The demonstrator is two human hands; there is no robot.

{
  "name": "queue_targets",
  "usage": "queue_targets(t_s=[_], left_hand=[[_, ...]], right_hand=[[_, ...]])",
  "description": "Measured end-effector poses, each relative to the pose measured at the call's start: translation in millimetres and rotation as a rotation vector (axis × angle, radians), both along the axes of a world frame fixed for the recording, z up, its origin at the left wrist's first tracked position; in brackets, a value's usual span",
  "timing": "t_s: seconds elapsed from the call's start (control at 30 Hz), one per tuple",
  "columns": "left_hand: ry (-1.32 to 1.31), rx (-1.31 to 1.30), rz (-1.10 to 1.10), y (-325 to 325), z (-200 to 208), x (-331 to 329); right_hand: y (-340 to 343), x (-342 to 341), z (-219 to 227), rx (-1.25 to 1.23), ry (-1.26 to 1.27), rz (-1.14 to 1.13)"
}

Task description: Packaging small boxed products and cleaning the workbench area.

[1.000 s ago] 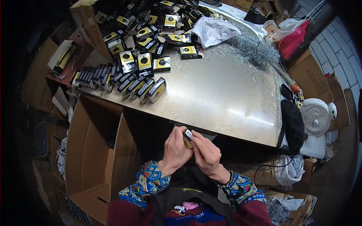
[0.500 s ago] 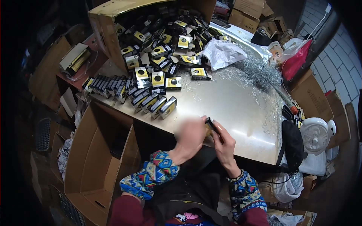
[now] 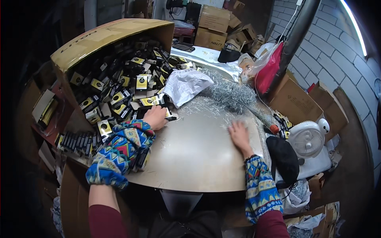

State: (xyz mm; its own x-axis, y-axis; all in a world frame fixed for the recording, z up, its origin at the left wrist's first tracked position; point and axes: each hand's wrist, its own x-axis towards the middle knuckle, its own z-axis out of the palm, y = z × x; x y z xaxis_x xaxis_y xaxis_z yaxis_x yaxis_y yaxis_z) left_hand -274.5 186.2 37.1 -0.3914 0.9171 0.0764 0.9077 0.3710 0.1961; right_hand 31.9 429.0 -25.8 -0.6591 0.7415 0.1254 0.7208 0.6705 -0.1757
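My left hand [image 3: 156,118] reaches to the front of a spilled heap of small cardboard boxes. Its fingers are curled onto a small black-and-yellow box [image 3: 170,115], and the hand partly hides it. My right hand [image 3: 240,137], slightly blurred, has its fingers stretched out at the near edge of a pile of thin silver pin-like metal pieces [image 3: 232,95]. No object shows in it. Behind the left hand, more boxes of that kind [image 3: 141,83] lie jumbled in a large tipped carton [image 3: 115,33]. Under my left forearm, a few standing boxes [image 3: 141,159] are partly hidden.
A crumpled white sheet [image 3: 186,85] lies between the boxes and the metal pieces. A row of small boxes [image 3: 79,142] stands at the table's left edge. A rod with a red tip [image 3: 274,128], a black cloth bag [image 3: 282,158] and a white fan [image 3: 307,141] are at right.
My hands have moved apart and forward from the near table edge. The small dark thing they held is no longer in them. The view has tilted up and shifted right.
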Motion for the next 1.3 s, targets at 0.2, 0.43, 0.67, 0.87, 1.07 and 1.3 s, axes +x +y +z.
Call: queue_targets(t_s=[0.2, 0.43, 0.67, 0.87, 1.07, 1.3], left_hand=[[-0.013, -0.177, 0.091, 25.1, 12.8, 0.6], [0.522, -0.234, -0.034, -4.4, 51.5, 38.4], [-0.350, 0.058, 0.160, -78.7, 118.7, 92.9], [-1.675, 0.588, 0.387, -222.1, 42.0, 155.5], [-1.562, 0.297, 0.754, -278.3, -108.8, 225.5], [-1.597, 0.141, 0.479, -260.2, -156.4, 284.7]], right_hand=[[-71.1, -16.6, 11.0, -0.079, -0.015, 0.382], [-85.3, -21.6, 11.4, -0.326, 0.062, 0.282], [-115.8, 0.5, 7.5, -0.125, 0.106, 0.520], [-117.8, -12.5, 15.6, -0.384, 0.400, 0.509], [-181.1, -50.6, 14.2, -0.106, 0.203, 0.543], [-259.7, -18.7, 2.3, -0.029, 0.256, 0.570]])
